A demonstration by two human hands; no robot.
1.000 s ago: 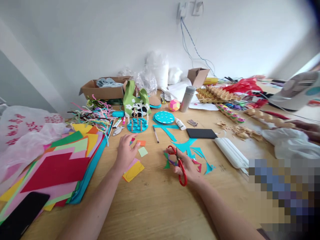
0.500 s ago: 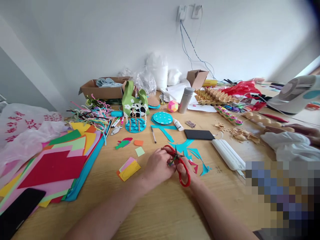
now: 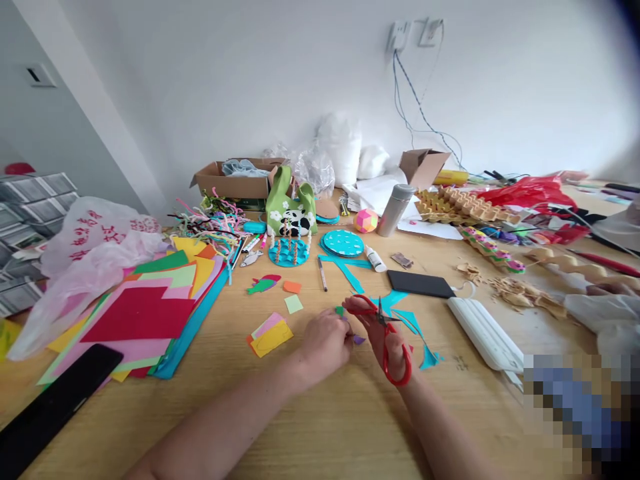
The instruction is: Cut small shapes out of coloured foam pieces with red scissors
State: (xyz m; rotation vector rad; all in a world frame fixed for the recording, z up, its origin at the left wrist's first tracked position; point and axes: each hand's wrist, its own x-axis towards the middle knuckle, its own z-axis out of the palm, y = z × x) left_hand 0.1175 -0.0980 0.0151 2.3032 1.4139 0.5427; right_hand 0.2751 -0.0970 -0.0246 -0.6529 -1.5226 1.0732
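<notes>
My right hand (image 3: pixel 379 339) has red-handled scissors (image 3: pixel 399 373) looped on its fingers, their blades parted and pointing up and away. Close beside it, my left hand (image 3: pixel 324 341) is closed on a small felt piece; a green bit (image 3: pixel 340 311) shows above the fingers and a purple bit (image 3: pixel 359 340) sticks out toward the scissors. Whether these are one piece I cannot tell. Left of my hands lie a yellow felt piece (image 3: pixel 273 339) with a drawn outline, a pale green square (image 3: pixel 293 305), an orange scrap (image 3: pixel 292 287) and a green-and-red felt fish (image 3: pixel 263 285).
Blue felt offcuts (image 3: pixel 410 321) lie beyond my right hand, near a black slab (image 3: pixel 420 283) and a white power strip (image 3: pixel 483 330). Stacked felt sheets (image 3: pixel 135 313) and a black phone (image 3: pixel 75 390) are at left. A grey bottle (image 3: pixel 397 210) stands farther back. Another person's hand shows at far right.
My hands have drawn slightly apart, and the scissors have moved away from the felt piece in my left hand. The view has turned left.
</notes>
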